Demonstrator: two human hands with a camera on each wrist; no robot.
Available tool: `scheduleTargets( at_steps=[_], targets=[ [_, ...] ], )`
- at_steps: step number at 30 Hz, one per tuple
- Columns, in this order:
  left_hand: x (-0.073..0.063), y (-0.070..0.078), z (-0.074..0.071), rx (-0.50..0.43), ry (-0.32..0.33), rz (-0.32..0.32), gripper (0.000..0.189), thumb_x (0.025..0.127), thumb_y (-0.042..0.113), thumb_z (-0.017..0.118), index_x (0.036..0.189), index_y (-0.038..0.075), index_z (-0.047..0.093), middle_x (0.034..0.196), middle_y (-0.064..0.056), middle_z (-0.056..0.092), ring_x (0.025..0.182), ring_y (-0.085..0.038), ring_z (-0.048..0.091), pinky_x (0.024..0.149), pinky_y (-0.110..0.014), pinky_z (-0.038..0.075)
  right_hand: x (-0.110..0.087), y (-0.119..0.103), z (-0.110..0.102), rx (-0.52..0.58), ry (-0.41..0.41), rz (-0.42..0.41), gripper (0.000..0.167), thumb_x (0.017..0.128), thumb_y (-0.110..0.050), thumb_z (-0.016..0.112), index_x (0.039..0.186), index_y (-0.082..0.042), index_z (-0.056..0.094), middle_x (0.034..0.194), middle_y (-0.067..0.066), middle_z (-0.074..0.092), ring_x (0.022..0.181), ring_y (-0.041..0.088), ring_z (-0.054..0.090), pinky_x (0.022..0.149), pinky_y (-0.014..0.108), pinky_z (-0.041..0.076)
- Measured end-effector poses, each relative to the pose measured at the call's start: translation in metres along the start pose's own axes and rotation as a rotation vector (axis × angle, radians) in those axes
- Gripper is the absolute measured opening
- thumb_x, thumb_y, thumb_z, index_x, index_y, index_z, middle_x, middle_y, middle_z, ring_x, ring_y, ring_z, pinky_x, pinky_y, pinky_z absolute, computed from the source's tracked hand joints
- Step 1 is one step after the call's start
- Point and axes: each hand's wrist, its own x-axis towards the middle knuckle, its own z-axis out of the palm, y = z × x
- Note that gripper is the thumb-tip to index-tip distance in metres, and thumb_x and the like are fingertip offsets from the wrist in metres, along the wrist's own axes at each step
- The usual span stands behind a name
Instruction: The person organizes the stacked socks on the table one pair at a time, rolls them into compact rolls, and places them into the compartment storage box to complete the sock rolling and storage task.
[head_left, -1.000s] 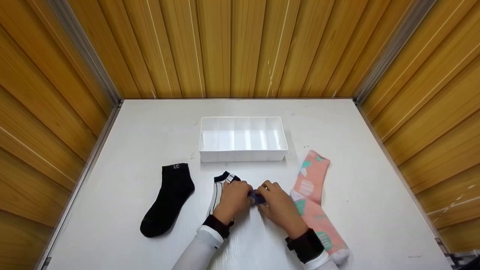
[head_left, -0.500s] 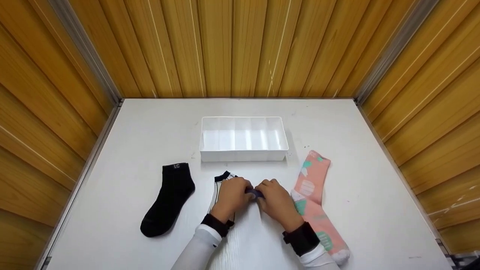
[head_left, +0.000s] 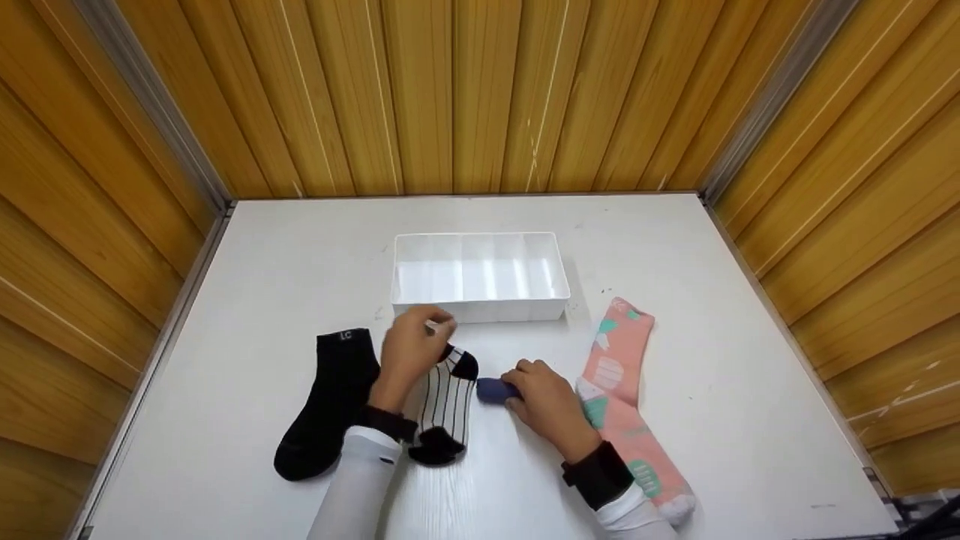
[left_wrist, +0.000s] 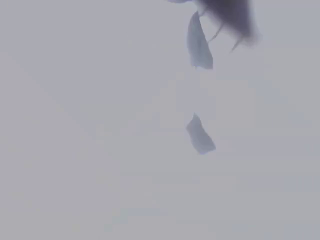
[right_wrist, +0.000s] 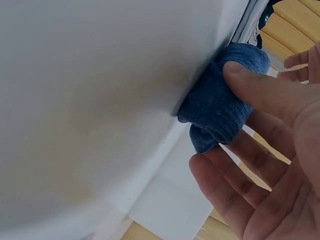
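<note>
A rolled-up navy blue sock (head_left: 495,390) lies on the white table in the head view. My right hand (head_left: 547,401) pinches it; in the right wrist view the thumb (right_wrist: 245,77) presses one side of the blue roll (right_wrist: 220,100) and the fingers lie behind and below. My left hand (head_left: 412,345) is raised over the top of a white sock with black stripes (head_left: 448,401), fingers loosely bent, with nothing seen in them. Part of that striped sock's cuff is hidden behind the hand. The left wrist view is blurred, with a dark shape (left_wrist: 230,15) at the top.
A white divided box (head_left: 480,310) stands behind the hands. Left of the striped sock lies a black sock (head_left: 319,420), partly covered by the left wrist. A long pink patterned sock (head_left: 630,390) lies by the right arm. Wood-patterned walls (head_left: 480,97) enclose the table.
My left hand has let go of the blue sock roll and moved left and up, uncovering the striped sock. The right hand keeps hold of the roll, which now shows more fully.
</note>
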Motion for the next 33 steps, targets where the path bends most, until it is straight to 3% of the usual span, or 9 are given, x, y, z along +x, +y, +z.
scheduleTargets(
  at_steps=[3,6,10,14,18,26,33],
  targets=[
    [0.018,-0.018,-0.017,-0.131,0.177,-0.092,0.029,0.094,0.030,0.069,0.120,0.017,0.071,0.124,-0.005,0.065,0.103,-0.025,0.066,0.085,-0.042,0.053,0.001,-0.002,-0.001,0.017,-0.024,0.018,0.031,0.079,-0.017,0.086,0.108,-0.014,0.077,0.096,-0.001,0.068,0.089,0.018,0.063,0.072,0.034,0.055],
    [0.035,-0.035,-0.025,-0.249,0.249,-0.188,0.043,0.098,0.031,0.062,0.136,0.012,0.060,0.138,-0.013,0.054,0.119,-0.033,0.059,0.097,-0.047,0.047,0.002,-0.002,-0.002,0.023,-0.033,0.028,0.031,0.079,-0.018,0.085,0.108,-0.013,0.077,0.097,0.000,0.069,0.089,0.018,0.063,0.073,0.035,0.055],
    [0.047,-0.053,-0.024,-0.336,0.176,-0.305,0.049,0.104,0.034,0.049,0.147,0.010,0.050,0.149,-0.017,0.048,0.136,-0.036,0.048,0.111,-0.050,0.039,0.002,-0.001,-0.002,0.034,-0.037,0.029,0.031,0.080,-0.017,0.085,0.109,-0.012,0.076,0.098,0.001,0.071,0.088,0.020,0.066,0.074,0.036,0.056],
    [0.048,-0.063,-0.017,-0.389,0.140,-0.378,0.046,0.105,0.033,0.048,0.147,0.013,0.051,0.147,-0.015,0.053,0.138,-0.033,0.047,0.113,-0.050,0.037,0.002,-0.001,-0.001,0.065,-0.060,0.017,0.032,0.080,-0.013,0.084,0.111,-0.010,0.075,0.099,0.004,0.072,0.088,0.022,0.069,0.076,0.038,0.057],
    [0.047,-0.065,-0.011,-0.442,0.168,-0.383,0.044,0.105,0.032,0.048,0.145,0.015,0.053,0.144,-0.015,0.056,0.133,-0.032,0.051,0.109,-0.050,0.041,0.004,0.000,-0.002,0.067,-0.078,0.015,0.030,0.081,-0.010,0.083,0.109,-0.008,0.074,0.096,0.005,0.072,0.085,0.023,0.070,0.076,0.039,0.057],
    [0.045,-0.065,-0.006,-0.460,0.186,-0.375,0.042,0.106,0.030,0.048,0.144,0.014,0.054,0.143,-0.015,0.057,0.129,-0.032,0.053,0.106,-0.048,0.042,0.022,0.005,-0.014,0.031,-0.089,0.075,0.016,0.080,-0.016,0.081,0.091,-0.008,0.073,0.080,0.004,0.071,0.068,0.015,0.061,0.063,0.036,0.051],
    [0.046,-0.062,-0.006,-0.458,0.190,-0.356,0.042,0.106,0.031,0.048,0.144,0.014,0.054,0.142,-0.016,0.058,0.130,-0.032,0.053,0.107,-0.049,0.042,0.071,0.008,-0.037,0.265,0.006,0.230,0.026,0.081,-0.018,0.081,0.101,-0.003,0.077,0.089,0.011,0.077,0.075,0.021,0.068,0.070,0.038,0.056]
  ],
)
